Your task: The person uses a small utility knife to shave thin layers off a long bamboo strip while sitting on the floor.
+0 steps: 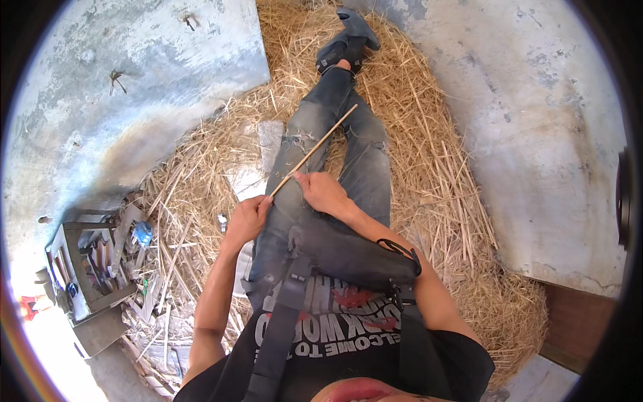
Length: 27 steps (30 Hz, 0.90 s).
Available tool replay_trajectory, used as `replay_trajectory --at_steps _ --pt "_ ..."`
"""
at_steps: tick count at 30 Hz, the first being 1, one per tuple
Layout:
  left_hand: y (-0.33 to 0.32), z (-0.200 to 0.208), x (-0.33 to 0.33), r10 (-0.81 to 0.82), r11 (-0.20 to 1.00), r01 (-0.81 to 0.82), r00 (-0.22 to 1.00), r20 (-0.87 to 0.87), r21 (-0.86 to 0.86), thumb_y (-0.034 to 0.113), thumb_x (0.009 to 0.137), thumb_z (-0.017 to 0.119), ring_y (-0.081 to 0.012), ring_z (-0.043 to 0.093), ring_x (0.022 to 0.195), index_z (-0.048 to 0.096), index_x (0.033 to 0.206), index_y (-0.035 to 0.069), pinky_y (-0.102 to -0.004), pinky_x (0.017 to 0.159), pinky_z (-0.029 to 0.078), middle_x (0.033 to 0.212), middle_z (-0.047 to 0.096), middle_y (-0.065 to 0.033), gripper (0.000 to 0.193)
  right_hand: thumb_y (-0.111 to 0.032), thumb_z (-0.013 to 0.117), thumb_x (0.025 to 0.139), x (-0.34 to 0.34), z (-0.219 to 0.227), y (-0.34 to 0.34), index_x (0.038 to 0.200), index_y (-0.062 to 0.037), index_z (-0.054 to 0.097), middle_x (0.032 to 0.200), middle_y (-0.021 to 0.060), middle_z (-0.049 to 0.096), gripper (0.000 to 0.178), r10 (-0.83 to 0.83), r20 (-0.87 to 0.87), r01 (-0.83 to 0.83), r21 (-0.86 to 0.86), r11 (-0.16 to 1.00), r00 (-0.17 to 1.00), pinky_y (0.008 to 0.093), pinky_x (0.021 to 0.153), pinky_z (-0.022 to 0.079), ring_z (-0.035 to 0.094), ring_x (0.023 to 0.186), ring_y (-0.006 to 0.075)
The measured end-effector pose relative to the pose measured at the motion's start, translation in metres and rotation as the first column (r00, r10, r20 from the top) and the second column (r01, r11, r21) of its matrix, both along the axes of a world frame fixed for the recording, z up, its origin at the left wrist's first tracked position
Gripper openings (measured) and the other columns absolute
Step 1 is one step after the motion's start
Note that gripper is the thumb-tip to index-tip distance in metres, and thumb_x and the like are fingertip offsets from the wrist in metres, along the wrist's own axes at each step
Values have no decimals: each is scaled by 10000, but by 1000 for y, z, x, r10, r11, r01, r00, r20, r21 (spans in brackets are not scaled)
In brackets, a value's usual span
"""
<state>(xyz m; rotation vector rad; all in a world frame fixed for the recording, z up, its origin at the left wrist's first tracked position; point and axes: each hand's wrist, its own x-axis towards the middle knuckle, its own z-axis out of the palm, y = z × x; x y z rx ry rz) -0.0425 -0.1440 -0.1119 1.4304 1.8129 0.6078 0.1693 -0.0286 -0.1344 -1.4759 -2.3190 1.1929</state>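
A thin pale stick point(323, 142) slants up and to the right across my outstretched legs in dark, worn trousers point(365, 167). My left hand point(250, 217) is closed around its lower end, beside my thigh. A short way further up, my right hand point(324, 192) grips the same stick between thumb and curled fingers, resting over the thigh. Beyond the hands, the stick's far end sticks out free, above the gap between my legs. The fingers hide parts of its lower length.
Straw point(429, 154) covers the floor around my legs. At the left stands an open wooden box point(100, 298) with several long, narrow things inside; a blue crumpled object point(142, 234) lies beside it. Weathered walls point(529, 134) rise on both sides. A dark padded pouch point(355, 251) lies across my lap.
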Motion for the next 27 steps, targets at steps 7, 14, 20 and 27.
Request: replay_trajectory --at_steps 7,14,20,27 --pt "9 -9 -1 19 999 -21 999 42 47 353 1068 554 -364 611 619 722 934 2 -455 630 466 666 602 -207 412 -595 382 1090 24 1 14 692 28 560 577 136 501 761 143 -290 -243 -346 906 946 423 601 447 520 550 278" --pt "1 -2 -7 37 999 -38 998 47 17 370 1061 574 -328 616 587 733 975 6 -436 603 459 636 602 -189 406 -585 479 1066 36 9 19 741 -16 588 631 25 516 665 -143 -400 56 -220 974 905 361 598 407 491 604 161" --pt "5 21 14 84 996 -83 995 -47 34 362 1041 614 -377 627 579 731 1014 13 -465 586 465 637 612 -200 369 -449 729 970 18 27 18 867 -21 737 616 -17 501 441 -129 -459 97 -92 991 879 319 552 349 442 604 87" --pt "7 15 19 101 989 -99 995 -22 106 329 1046 602 -379 635 599 719 977 15 -466 597 470 655 618 -207 342 -248 804 893 15 32 19 864 -24 778 600 4 566 227 -1 -391 -39 -95 995 920 330 570 399 496 605 99"
